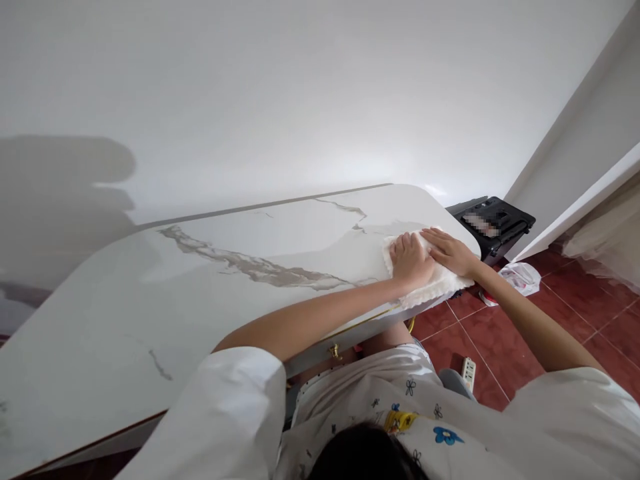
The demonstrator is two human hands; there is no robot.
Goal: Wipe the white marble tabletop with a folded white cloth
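A white fluffy cloth with a scalloped edge (433,291) lies at the right end of a white marble-patterned tabletop (240,233), partly over its front edge. On the cloth, my left hand (413,259) presses down with its fingers bent into the fabric. Beside it, my right hand (451,253) rests with fingers stretched out flat over the cloth's far part. The two hands are close together. My palms and the cloth beneath them are hidden.
A white wall rises behind the table. A black case (500,223) stands past the table's right end, near a white plastic bag (520,279) on the red tiled floor (500,337). A power strip (469,375) lies nearer. A gold drawer knob (335,351) projects from the table front.
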